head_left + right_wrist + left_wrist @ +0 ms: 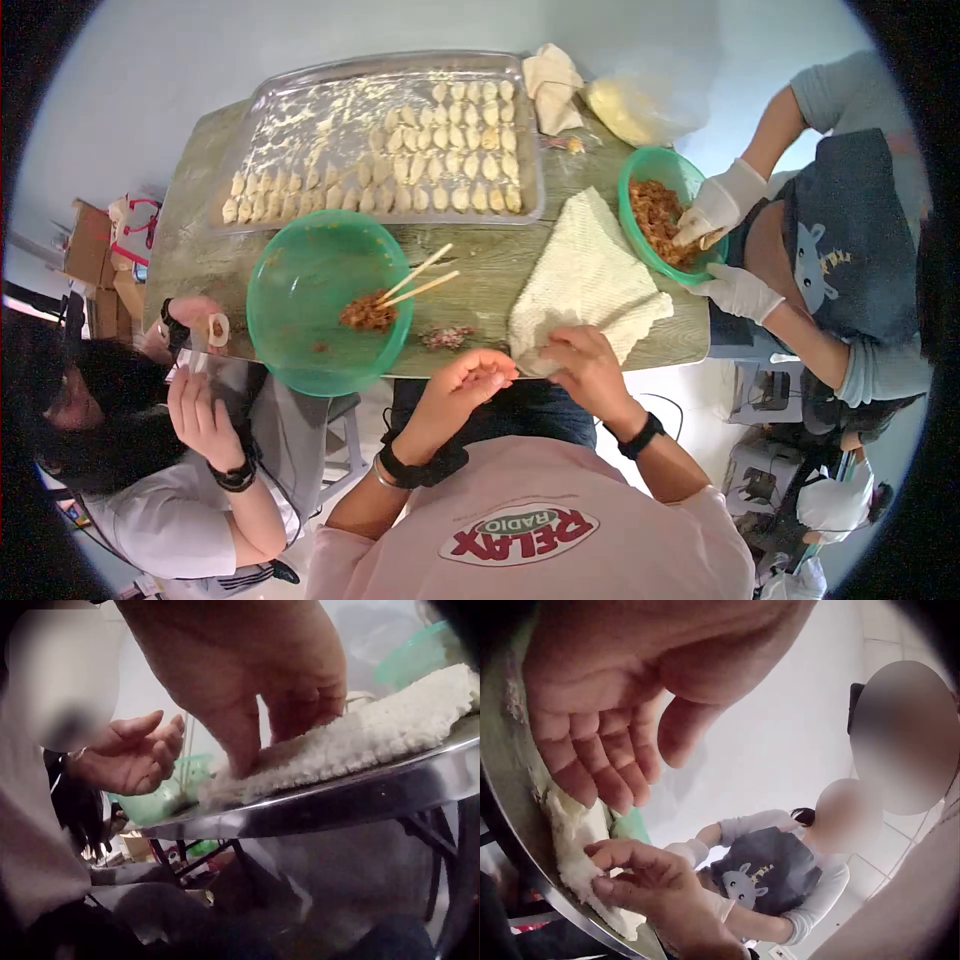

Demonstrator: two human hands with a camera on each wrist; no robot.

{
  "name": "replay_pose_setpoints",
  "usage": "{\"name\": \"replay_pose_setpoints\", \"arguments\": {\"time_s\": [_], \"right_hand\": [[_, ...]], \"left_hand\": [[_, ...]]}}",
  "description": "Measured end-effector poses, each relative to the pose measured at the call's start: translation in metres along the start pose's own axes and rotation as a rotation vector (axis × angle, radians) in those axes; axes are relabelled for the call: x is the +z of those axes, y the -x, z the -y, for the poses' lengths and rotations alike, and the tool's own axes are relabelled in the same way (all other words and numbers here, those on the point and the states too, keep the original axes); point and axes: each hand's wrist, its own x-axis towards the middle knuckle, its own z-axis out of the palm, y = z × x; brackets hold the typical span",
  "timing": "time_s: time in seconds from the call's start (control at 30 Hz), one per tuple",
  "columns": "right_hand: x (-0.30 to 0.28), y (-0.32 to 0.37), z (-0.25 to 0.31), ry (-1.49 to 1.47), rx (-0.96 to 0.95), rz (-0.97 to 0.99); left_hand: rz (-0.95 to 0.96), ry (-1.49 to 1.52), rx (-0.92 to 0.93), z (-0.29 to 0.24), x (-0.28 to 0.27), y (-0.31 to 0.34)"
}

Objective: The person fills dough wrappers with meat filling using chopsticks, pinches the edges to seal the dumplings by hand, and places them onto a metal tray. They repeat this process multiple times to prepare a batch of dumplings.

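My right hand (590, 370) is at the near corner of a white textured towel (585, 270). In the right wrist view its thumb and fingers come down on the towel's edge beside the metal table rim (330, 799), and the left wrist view shows thumb and fingertips pinching that edge. Whatever lies under the towel is hidden. My left hand (465, 385) hovers to the left of the towel at the table edge, palm up, fingers loosely bent, nothing in it. Left of it stands a green bowl (290, 270) with some meat filling (368, 312) and chopsticks (425, 290).
A metal tray (300, 120) with rows of dumplings (455, 165) lies at the back. On the right, a person's gloved hand (722, 205) reaches into another green bowl (655, 165) of filling. At left, a person holds a filled wrapper (218, 330). A cloth (552, 88) lies beside the tray.
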Motion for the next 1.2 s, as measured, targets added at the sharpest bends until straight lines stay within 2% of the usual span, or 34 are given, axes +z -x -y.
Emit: {"name": "replay_pose_setpoints", "arguments": {"time_s": [0.07, 0.17, 0.23, 0.27, 0.33, 0.4, 0.43, 0.5, 0.53, 0.6, 0.67, 0.73, 0.8, 0.83, 0.87, 0.9, 0.93, 0.97, 1.0, 1.07, 1.1, 1.17, 1.2], "right_hand": [[0.001, 0.001, -0.009, -0.036, -0.041, -0.052], [-0.005, -0.005, -0.017, -0.139, 0.003, -0.056], [-0.007, -0.006, -0.022, -0.824, 0.330, -0.176], [-0.014, -0.008, -0.023, -0.831, 0.326, -0.176], [-0.032, -0.009, -0.021, -1.220, 0.547, -0.168], [-0.033, -0.008, -0.016, -1.234, 0.538, -0.211], [-0.033, -0.007, -0.009, -1.132, 0.491, -0.217], [-0.023, -0.006, 0.004, -0.978, 0.378, -0.242], [-0.019, -0.006, 0.007, -0.983, 0.380, -0.247], [-0.015, -0.005, 0.010, -0.837, 0.264, -0.199], [-0.022, -0.005, 0.009, -0.823, 0.263, -0.191], [-0.032, -0.004, 0.002, -0.722, 0.165, -0.278], [-0.042, 0.005, -0.011, -0.748, 0.322, -0.363], [-0.053, 0.005, -0.015, -0.987, 0.344, -0.480], [-0.067, 0.005, -0.025, -0.910, 0.380, -0.552], [-0.079, -0.001, -0.033, -1.070, 0.353, -0.630], [-0.100, -0.004, -0.035, -1.238, 0.315, -0.578], [-0.111, -0.007, -0.044, -1.310, 0.322, -0.610], [-0.122, -0.009, -0.048, -1.310, 0.325, -0.612], [-0.139, -0.013, -0.055, -1.299, 0.281, -0.568], [-0.144, -0.012, -0.062, -1.281, 0.254, -0.550], [-0.153, -0.014, -0.066, -1.261, 0.242, -0.538], [-0.157, -0.014, -0.068, -1.241, 0.228, -0.529]], "left_hand": [[-0.030, -0.014, -0.023, 0.003, 0.007, -0.008], [-0.063, -0.040, -0.014, 0.001, 0.016, -0.016], [-0.077, -0.057, -0.002, 0.000, 0.019, -0.021], [-0.108, -0.099, 0.025, 0.001, 0.020, -0.025], [-0.137, -0.145, 0.046, 0.002, 0.024, -0.028], [-0.189, 0.169, -0.052, 0.003, 0.034, -0.033], [-0.187, 0.166, -0.057, 0.004, 0.038, -0.036], [-0.065, 0.495, -0.127, 0.007, 0.042, -0.043], [-0.065, 0.490, -0.131, 0.006, 0.046, -0.047], [0.008, 0.526, -0.086, 0.002, 0.053, -0.055], [-0.022, 0.478, -0.105, -0.004, 0.057, -0.062], [-0.023, 0.494, -0.081, -0.010, 0.062, -0.073], [0.023, 0.473, -0.055, -0.029, 0.078, -0.077], [0.071, 0.450, -0.026, -0.037, 0.083, -0.080], [0.069, 0.454, -0.033, -0.037, 0.081, -0.086], [0.057, 0.282, 0.028, -0.035, 0.079, -0.092], [0.047, 0.108, 0.086, -0.032, 0.076, -0.097], [0.008, 0.036, 0.110, -0.025, 0.072, -0.102], [0.010, 0.036, 0.107, -0.016, 0.069, -0.107], [-0.061, -0.292, 0.114, -0.001, 0.064, -0.113], [-0.061, -0.291, 0.112, 0.001, 0.064, -0.114], [-0.144, -0.733, 0.269, 0.004, 0.067, -0.116], [-0.145, -0.732, 0.269, 0.006, 0.067, -0.120]]}}
